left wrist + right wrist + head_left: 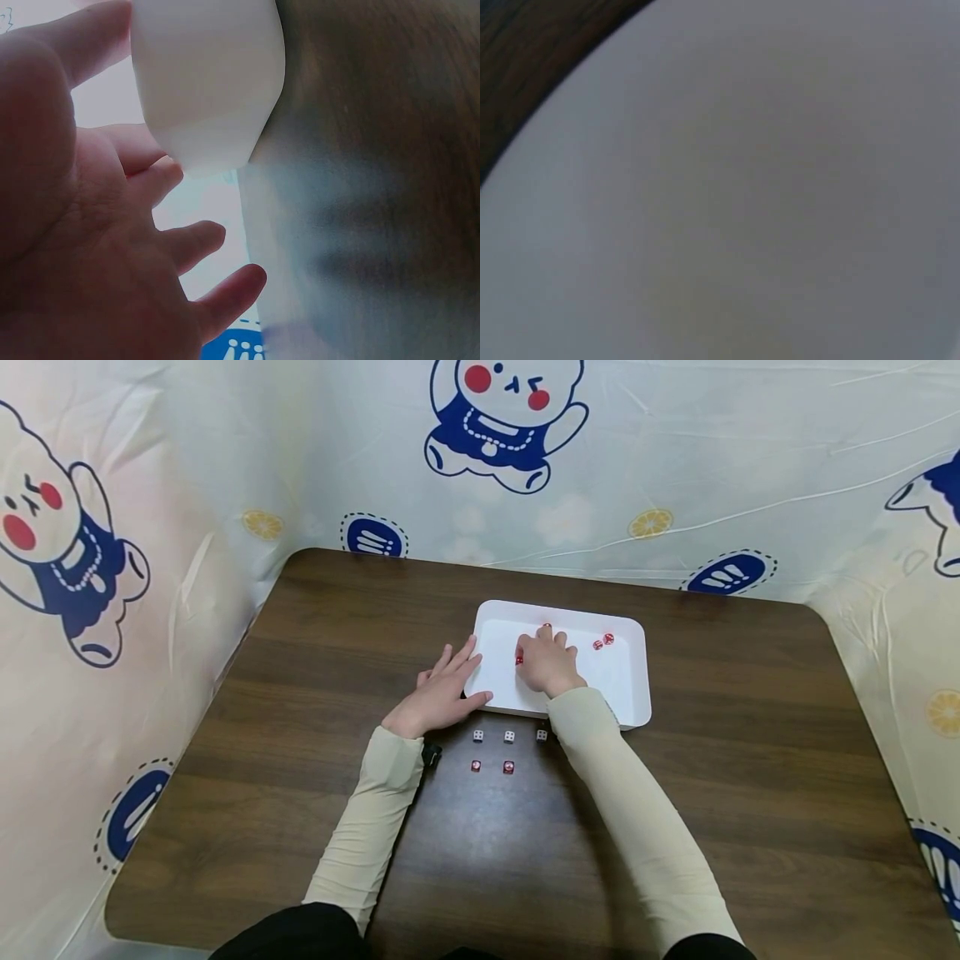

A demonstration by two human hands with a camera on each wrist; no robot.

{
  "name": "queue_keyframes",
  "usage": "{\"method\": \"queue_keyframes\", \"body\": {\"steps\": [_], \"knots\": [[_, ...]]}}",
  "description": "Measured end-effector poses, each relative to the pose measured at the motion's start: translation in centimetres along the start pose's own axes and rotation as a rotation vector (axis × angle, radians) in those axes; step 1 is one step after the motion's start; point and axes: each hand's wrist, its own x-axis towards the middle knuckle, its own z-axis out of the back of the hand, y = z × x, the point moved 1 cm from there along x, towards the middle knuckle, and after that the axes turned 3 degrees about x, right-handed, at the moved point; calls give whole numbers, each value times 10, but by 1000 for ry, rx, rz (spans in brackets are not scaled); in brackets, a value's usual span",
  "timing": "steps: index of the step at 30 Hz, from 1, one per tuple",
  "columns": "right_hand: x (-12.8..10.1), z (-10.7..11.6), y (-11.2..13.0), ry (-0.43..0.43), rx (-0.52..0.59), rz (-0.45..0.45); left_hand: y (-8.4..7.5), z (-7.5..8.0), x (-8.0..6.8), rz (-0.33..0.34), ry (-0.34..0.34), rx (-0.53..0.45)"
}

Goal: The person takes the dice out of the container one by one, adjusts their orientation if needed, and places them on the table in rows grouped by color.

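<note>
Two hands at work on a dark wood-grain table point(300, 710) with rounded corners, walled on three sides by creased cloth printed with cartoon bears and lemon slices.

Left hand point(442, 693) lies flat against the near left corner of the tray, fingers straight and slightly spread, thumb along the near rim, gripping nothing; the left wrist view shows the open palm beside the smooth rounded white corner.

Near the table's front, between the two beige sleeves: three pale dice point(509, 737) in a row, small cubes with dark pips, the rightmost just beside the right sleeve. In front of them, two translucent red dice point(492, 767) side by side.

White plastic tray point(630, 693), rectangular, rounded corners, shallow raised rim, matte. Right hand point(547, 664) rests inside it, knuckles up, fingers curled down; a red die point(519, 660) shows at its left edge, touching the fingers, and another red speck at the fingertips. Whether the fingers actually pinch either one, cannot tell.

Further right on the tray floor, two more red dice point(603, 642) close together, apart from the hand.
</note>
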Motion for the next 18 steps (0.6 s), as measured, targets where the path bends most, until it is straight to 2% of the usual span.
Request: {"method": "queue_keyframes", "body": {"steps": [18], "knots": [[-1,0,-4,-43,-5,10,0,0,0,-8,-8,6]]}}
